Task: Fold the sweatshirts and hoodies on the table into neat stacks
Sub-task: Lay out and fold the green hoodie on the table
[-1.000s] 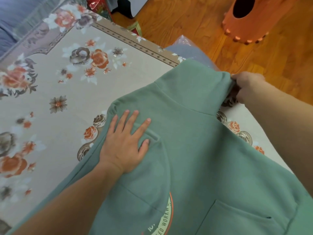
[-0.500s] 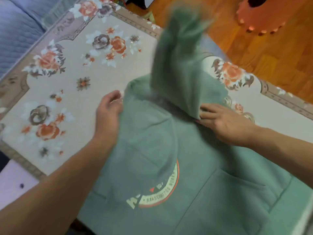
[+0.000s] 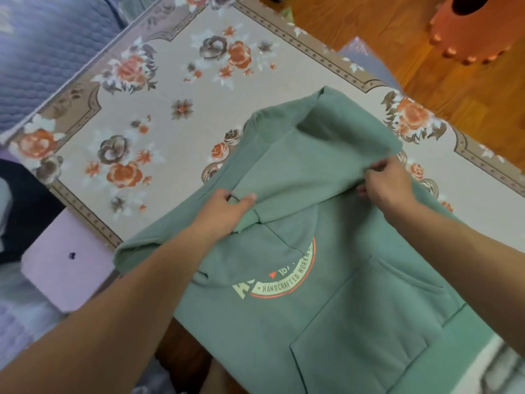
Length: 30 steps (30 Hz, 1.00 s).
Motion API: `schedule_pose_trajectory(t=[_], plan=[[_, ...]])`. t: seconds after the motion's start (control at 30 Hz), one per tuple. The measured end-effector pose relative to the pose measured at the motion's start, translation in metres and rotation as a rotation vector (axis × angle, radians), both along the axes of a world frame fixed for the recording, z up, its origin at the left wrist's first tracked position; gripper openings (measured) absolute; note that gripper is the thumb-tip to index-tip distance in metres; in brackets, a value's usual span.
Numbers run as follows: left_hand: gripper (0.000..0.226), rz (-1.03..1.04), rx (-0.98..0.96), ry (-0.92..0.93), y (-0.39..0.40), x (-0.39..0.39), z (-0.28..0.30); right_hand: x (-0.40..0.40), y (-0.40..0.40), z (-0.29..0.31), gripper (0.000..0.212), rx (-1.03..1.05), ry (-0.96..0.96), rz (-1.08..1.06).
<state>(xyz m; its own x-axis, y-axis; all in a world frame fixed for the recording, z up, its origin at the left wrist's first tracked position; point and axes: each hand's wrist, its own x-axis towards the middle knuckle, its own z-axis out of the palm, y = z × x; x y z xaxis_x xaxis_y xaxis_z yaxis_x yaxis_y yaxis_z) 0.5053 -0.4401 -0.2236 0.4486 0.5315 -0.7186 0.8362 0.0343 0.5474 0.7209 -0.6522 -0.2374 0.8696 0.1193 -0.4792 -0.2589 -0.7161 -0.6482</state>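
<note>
1. Green hoodie (image 3: 326,280) lay chest-up on the floral surface (image 3: 170,81).
2. Left grip (image 3: 227,209) and right grip (image 3: 389,183) both pinched the hood (image 3: 312,155).
3. Next up, I figured: flatten the hood onto the chest.

The sage-green printed cotton hoodie (image 3: 326,280) lay on the floral-patterned beige tablecloth (image 3: 170,89), its hood (image 3: 306,155) folded over the chest, left hand (image 3: 227,211) and right hand (image 3: 386,183) pinching the hood's opposite edges.
</note>
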Motion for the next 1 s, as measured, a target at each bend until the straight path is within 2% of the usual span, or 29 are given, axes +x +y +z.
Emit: schedule_pose_trajectory(t=[0.03, 0.07, 0.17, 0.23, 0.27, 0.33, 0.4, 0.47, 0.53, 0.6, 0.67, 0.7, 0.73, 0.77, 0.83, 0.87, 0.9, 1.0], plan=[[0.040, -0.025, 0.029, -0.012, -0.004, 0.003, 0.002, -0.007, 0.007, -0.001, 0.007, 0.132, 0.215, -0.192], [0.042, 0.026, -0.031, -0.040, -0.007, 0.004, 0.007, -0.012, 0.011, -0.002, 0.006, 0.231, 0.349, -0.316], [0.039, 0.390, -0.527, -0.228, -0.019, -0.011, 0.029, -0.022, 0.019, -0.002, 0.007, 0.390, 0.505, -0.479], [0.029, 0.401, -0.769, -0.224, -0.027, -0.038, 0.043, -0.033, 0.020, 0.001, 0.015, 0.448, 0.597, -0.503], [0.025, 0.357, -0.764, -0.206, -0.031, -0.054, 0.048, -0.040, 0.019, 0.002, 0.017, 0.463, 0.616, -0.498], [0.027, 0.298, -0.536, -0.139, -0.034, -0.083, 0.044, -0.059, 0.015, 0.000, 0.019, 0.436, 0.595, -0.487], [0.016, 0.217, -0.172, -0.006, -0.026, -0.101, 0.022, -0.079, 0.008, -0.004, 0.020, 0.327, 0.583, -0.419], [0.017, 0.157, 0.000, 0.070, -0.016, -0.112, -0.003, -0.092, 0.002, -0.009, 0.018, 0.189, 0.493, -0.309], [0.022, 0.112, 0.040, 0.064, -0.014, -0.114, -0.015, -0.096, -0.001, -0.013, 0.012, 0.014, 0.191, -0.147], [0.029, 0.009, 0.142, 0.054, -0.018, -0.117, -0.019, -0.102, -0.001, -0.010, 0.024, -0.109, -0.160, 0.025], [0.032, -0.121, 0.311, 0.090, -0.026, -0.125, -0.018, -0.118, 0.006, -0.001, 0.039, -0.079, -0.497, 0.252], [0.033, -0.173, 0.403, 0.103, -0.029, -0.130, -0.017, -0.129, 0.011, 0.004, 0.045, -0.058, -0.600, 0.394], [0.033, -0.196, 0.487, 0.100, -0.031, -0.137, -0.016, -0.139, 0.013, -0.004, 0.051, -0.062, -0.641, 0.582], [0.032, -0.189, 0.543, 0.093, -0.030, -0.144, -0.014, -0.150, 0.014, -0.010, 0.057, -0.118, -0.603, 0.812], [0.025, -0.089, 0.592, 0.064, -0.018, -0.163, -0.013, -0.165, 0.014, -0.025, 0.069, -0.363, -0.358, 1.135], [0.019, -0.017, 0.605, 0.064, -0.006, -0.175, -0.016, -0.169, 0.014, -0.030, 0.072, -0.443, -0.283, 1.168], [0.021, 0.054, 0.602, 0.086, 0.007, -0.187, -0.019, -0.172, 0.015, -0.030, 0.071, -0.434, -0.266, 1.122], [0.052, 0.205, 0.455, 0.175, 0.056, -0.223, -0.029, -0.190, 0.012, -0.024, 0.059, -0.246, -0.414, 0.835]])
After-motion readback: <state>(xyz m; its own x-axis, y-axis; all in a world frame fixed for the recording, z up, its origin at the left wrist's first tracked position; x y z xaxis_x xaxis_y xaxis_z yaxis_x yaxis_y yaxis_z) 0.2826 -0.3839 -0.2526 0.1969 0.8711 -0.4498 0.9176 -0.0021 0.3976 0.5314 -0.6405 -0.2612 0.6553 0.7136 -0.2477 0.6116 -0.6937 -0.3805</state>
